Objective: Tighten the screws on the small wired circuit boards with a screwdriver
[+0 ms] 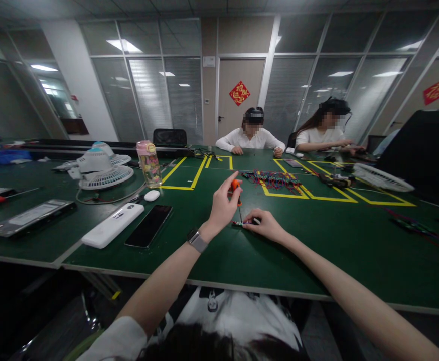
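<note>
My left hand (226, 201) is closed around the orange handle of a screwdriver (236, 185), which stands nearly upright. Its thin shaft points down to a small green circuit board (237, 223) on the table. On the board's right side, my right hand (265, 224) pinches the edge between thumb and fingers. A dark and white bit, perhaps a wire or connector, shows by the right fingers; I cannot make out what it is. The screwdriver's tip is too small to see clearly against the board.
Beyond my hands lies a tangle of red and blue wired boards (274, 180). To the left are a black phone (149, 226), a white power bank (113, 225), a bottle (149, 165) and a white fan (106, 175). Two people sit across the green table (204, 265).
</note>
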### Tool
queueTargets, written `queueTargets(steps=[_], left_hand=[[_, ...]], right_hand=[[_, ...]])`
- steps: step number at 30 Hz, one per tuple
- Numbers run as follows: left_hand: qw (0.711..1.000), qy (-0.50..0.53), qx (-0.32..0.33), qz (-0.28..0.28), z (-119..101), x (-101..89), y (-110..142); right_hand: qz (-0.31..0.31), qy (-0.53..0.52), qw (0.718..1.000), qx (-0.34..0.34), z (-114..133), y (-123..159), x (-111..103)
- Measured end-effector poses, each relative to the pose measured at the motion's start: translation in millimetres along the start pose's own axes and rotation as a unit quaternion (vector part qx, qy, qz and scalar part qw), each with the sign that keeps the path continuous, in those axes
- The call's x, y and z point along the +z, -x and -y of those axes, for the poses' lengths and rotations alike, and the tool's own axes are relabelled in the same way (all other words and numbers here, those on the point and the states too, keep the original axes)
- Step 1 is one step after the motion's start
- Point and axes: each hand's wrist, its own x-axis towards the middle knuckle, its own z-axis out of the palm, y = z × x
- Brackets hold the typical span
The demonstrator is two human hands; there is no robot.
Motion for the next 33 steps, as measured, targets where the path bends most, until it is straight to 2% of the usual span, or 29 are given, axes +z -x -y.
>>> queueTargets(steps=[2,5,7,11,14,17,19,22,33], left_hand=[[0.998,-0.055,0.018,-0.014,-4,-0.6,0],[0.992,-0.114,0.011,-0.045,-9,-2.2,0],[0.994,-0.108,0.001,-0.034,-7,-2.1,0],[1.000,-0.022,-0.005,-0.016,2,0.0,0],[0.997,-0.073,0.014,-0.016,0,-0.6,1],[0.989,-0.138,0.020,-0.042,-6,-2.1,2],[0.990,-0.137,0.012,-0.022,-6,-2.4,2],[0.996,-0.085,-0.008,0.015,0,-2.4,1],[0.982,-0.176,-0.012,-0.069,5,-5.3,-2]], right_hand=[[0.001,0.000,1.000,0.000,-1,0,0],[0.002,-0.006,1.000,-0.001,-1,0,0],[0.005,-0.010,1.000,-0.003,-1,1,0],[0.006,-0.012,1.000,-0.003,-1,0,1],[0.002,-0.017,1.000,0.002,-2,0,1],[0.001,-0.020,1.000,0.000,-2,1,1],[-0.001,-0.020,1.000,-0.006,-1,1,1],[-0.004,-0.018,1.000,-0.011,0,2,1],[-0.001,-0.016,1.000,-0.008,1,1,1]])
